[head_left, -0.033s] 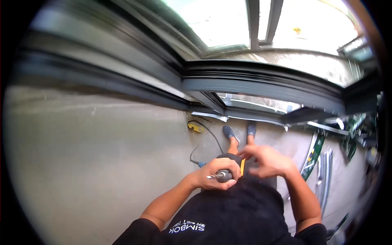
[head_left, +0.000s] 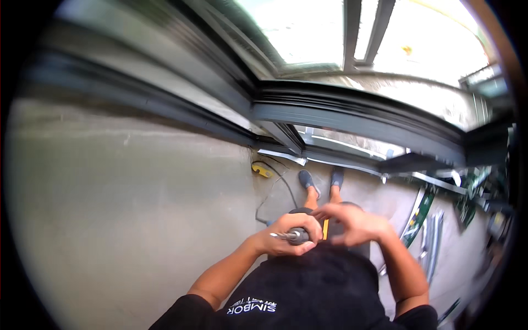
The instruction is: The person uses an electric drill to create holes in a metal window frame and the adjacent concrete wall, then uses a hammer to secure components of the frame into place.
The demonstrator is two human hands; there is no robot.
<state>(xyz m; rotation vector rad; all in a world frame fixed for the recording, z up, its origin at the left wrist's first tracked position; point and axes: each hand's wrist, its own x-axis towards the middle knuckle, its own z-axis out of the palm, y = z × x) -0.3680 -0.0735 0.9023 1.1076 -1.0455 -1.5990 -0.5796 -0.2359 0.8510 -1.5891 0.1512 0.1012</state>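
Note:
My left hand (head_left: 290, 226) is wrapped round the front end of a power drill, close against my black shirt. Out of the fist, toward the left, sticks the drill chuck (head_left: 298, 236) with a drill bit (head_left: 281, 236) in it. Most of the drill's body is hidden by my hands. A yellow-orange strip (head_left: 325, 229) shows between the two hands. My right hand (head_left: 355, 224) hovers just right of it, smeared by motion, fingers curved and apart with nothing visible in them.
Ahead is a dark grey metal window frame (head_left: 352, 121) with glass panes. A dark cord (head_left: 289, 190) runs over the floor near a yellow tool (head_left: 262, 169). Metal strips (head_left: 432, 245) and green-wrapped profiles (head_left: 419, 217) lie on the right. A grey wall (head_left: 126, 209) fills the left.
The whole view has shifted slightly. My right hand has moved a little left, nearer my left hand. The left hand keeps its hold on the drill.

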